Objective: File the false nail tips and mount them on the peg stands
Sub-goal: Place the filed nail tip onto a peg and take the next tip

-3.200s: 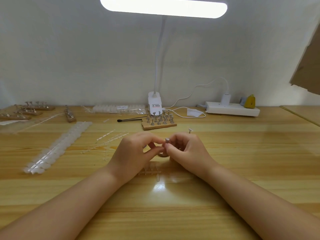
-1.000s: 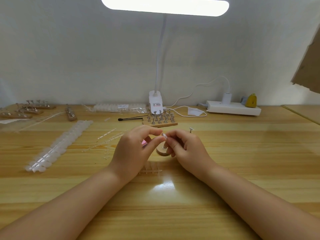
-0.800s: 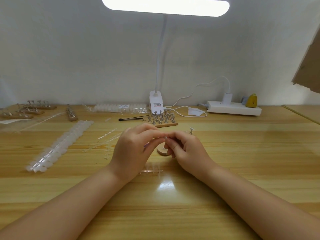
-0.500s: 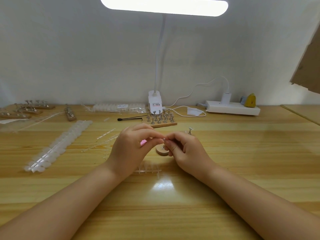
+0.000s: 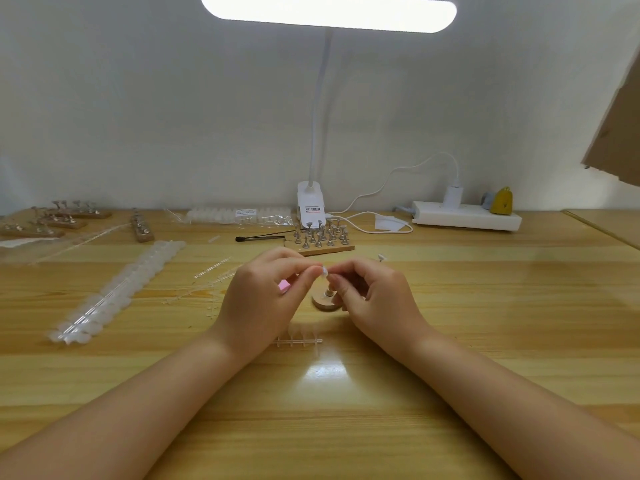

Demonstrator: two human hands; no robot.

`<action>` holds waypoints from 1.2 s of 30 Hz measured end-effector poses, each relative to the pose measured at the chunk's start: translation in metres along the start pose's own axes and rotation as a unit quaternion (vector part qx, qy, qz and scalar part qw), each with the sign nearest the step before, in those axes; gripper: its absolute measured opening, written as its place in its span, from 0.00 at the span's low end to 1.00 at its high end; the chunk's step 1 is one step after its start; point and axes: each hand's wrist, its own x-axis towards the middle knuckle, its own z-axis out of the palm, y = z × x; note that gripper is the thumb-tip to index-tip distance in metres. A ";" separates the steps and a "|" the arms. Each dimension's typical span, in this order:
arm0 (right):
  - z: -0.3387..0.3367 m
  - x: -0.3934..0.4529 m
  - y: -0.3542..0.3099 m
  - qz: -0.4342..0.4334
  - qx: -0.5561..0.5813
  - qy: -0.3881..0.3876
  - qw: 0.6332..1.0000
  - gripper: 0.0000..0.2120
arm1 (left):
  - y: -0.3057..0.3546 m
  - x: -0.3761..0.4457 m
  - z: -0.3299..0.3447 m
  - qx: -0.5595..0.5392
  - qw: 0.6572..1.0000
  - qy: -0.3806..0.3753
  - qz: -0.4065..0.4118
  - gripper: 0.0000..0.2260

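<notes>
Pinching small nail tip (image 5: 325, 271) between your left hand (image 5: 263, 299) and right hand (image 5: 375, 294), fingertips together on it, above round peg stand (image 5: 326, 301) at worktop (image 5: 485, 306) centre. Since a second ago: your hands barely shifted, tip not yet seated; you look mid-mounting. Pink file (image 5: 284, 286) shows behind left fingers. Loaded peg board (image 5: 320, 239) toward back edge, tip strips (image 5: 114, 292) toward left edge, lamp (image 5: 327, 10) overhead.

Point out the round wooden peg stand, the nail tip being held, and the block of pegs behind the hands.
round wooden peg stand (image 5: 325, 302), head view, disc base.
nail tip (image 5: 325, 271), head view, visible end.
block of pegs (image 5: 320, 249), head view, wooden front edge.
</notes>
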 end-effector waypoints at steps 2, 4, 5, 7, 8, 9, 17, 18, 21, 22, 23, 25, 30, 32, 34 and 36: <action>0.000 -0.001 0.000 0.002 0.006 0.003 1.000 0.04 | 0.000 0.000 0.000 0.041 0.999 -0.009 0.025 0.10; -0.001 -0.001 0.000 -0.003 0.007 0.004 1.000 0.04 | 0.001 0.000 -0.001 0.061 0.998 -0.013 0.030 0.12; -0.001 -0.001 -0.001 -0.007 0.005 0.003 1.000 0.04 | 0.001 0.000 -0.001 0.066 0.997 -0.014 0.031 0.12; 0.000 -0.001 -0.002 -0.010 0.003 0.002 1.000 0.03 | 0.001 0.001 -0.002 0.069 0.997 -0.018 0.026 0.13; 0.000 -0.001 -0.002 -0.010 0.002 0.002 1.000 0.03 | 0.002 0.001 -0.002 0.071 0.997 -0.021 0.024 0.13; 0.000 -0.001 -0.001 -0.010 0.000 0.003 1.000 0.03 | 0.002 0.000 -0.002 0.073 0.997 -0.022 0.024 0.13; 0.002 -0.001 -0.001 -0.004 0.009 -0.003 1.000 0.03 | 0.001 0.001 0.003 0.036 0.992 0.035 -0.114 0.05; 0.001 -0.001 -0.001 -0.005 0.006 -0.002 1.000 0.03 | 0.002 0.001 0.002 0.041 0.993 0.030 -0.104 0.05; 0.000 -0.001 -0.002 -0.009 0.000 0.000 1.000 0.03 | 0.004 0.001 0.002 0.040 0.997 0.015 -0.070 0.03; 0.000 -0.001 -0.003 -0.009 0.002 0.000 1.000 0.03 | 0.004 0.001 0.002 0.045 0.997 0.011 -0.058 0.03; 0.000 -0.001 -0.003 -0.008 0.004 0.000 1.000 0.03 | 0.004 0.001 0.002 0.050 0.998 0.010 -0.049 0.02; 0.001 -0.002 -0.004 -0.008 0.006 0.001 1.000 0.03 | 0.003 0.001 0.002 0.052 0.998 0.014 -0.039 0.02; -0.001 -0.002 -0.005 -0.011 -0.004 0.002 1.000 0.04 | 0.002 0.000 0.001 0.047 0.999 0.008 -0.027 0.02; -0.001 -0.002 -0.006 -0.012 -0.006 0.002 1.000 0.04 | 0.002 0.000 0.000 0.040 0.999 0.006 -0.023 0.02; -0.001 -0.002 -0.006 -0.014 -0.009 0.003 1.000 0.04 | 0.002 0.000 0.000 0.034 0.999 0.006 -0.016 0.03; -0.001 -0.002 -0.005 -0.014 -0.009 0.006 1.000 0.04 | 0.002 0.000 0.000 0.037 0.999 0.006 -0.007 0.04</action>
